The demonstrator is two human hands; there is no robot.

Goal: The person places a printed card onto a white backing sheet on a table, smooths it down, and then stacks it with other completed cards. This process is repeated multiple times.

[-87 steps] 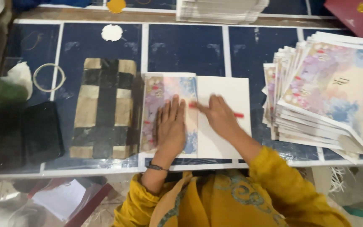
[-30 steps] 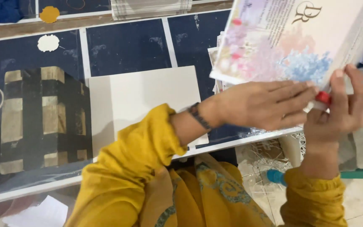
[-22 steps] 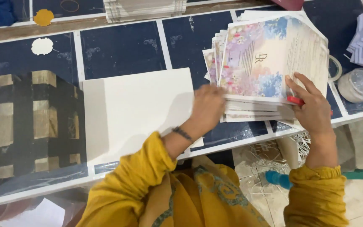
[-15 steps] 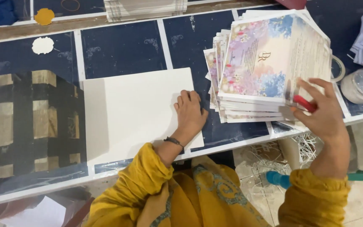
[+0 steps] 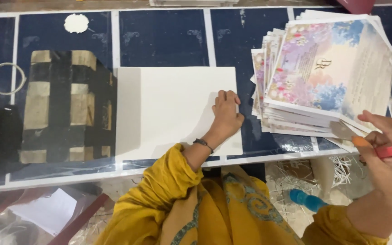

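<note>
A blank white sheet [image 5: 169,109] lies flat on the dark blue table [image 5: 159,41] in front of me. My left hand [image 5: 227,115] rests on the sheet's right edge with its fingers curled. Off the table's front edge at the far right, my right hand [image 5: 389,159] grips a red and orange tool [image 5: 377,149]. Just above that hand is a fanned stack of floral printed cards [image 5: 323,77], printed side up.
A black and gold striped block [image 5: 66,106] lies left of the white sheet. A clear ring [image 5: 6,78] and a white disc [image 5: 76,22] sit at the far left. Paper shreds [image 5: 345,170] and a blue item [image 5: 308,200] lie on the floor below.
My left hand went from the card stack back to the white sheet's right edge. My right hand came off the stack and dropped toward me with the red tool.
</note>
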